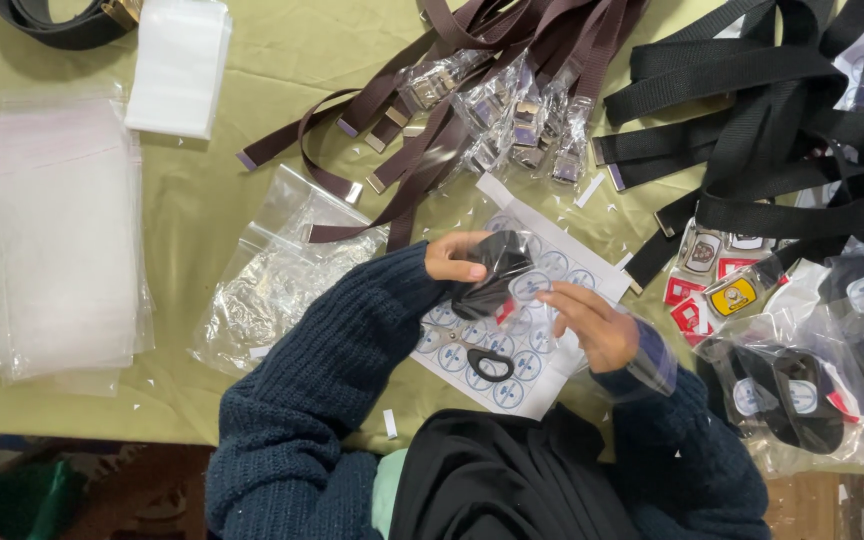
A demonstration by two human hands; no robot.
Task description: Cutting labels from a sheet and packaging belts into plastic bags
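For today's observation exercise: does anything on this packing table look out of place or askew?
Mostly orderly clutter. The black-handled scissors lie on the round-sticker sheet under the working hands, and the brown straps sprawl in a loose tangle rather than a stack.

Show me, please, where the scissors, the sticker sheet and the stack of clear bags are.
Scissors (488, 362), head view, on the black handle loops.
Sticker sheet (535, 385), head view, on its lower right part.
Stack of clear bags (57, 235), head view, on the top bag's middle.

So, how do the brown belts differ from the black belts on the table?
The brown belts lie top centre; the black belts lie at the top right. The brown belts' buckles sit in small clear bags, while the black belts show bare strap ends. Both are loose webbing straps in tangled heaps on the green tablecloth.
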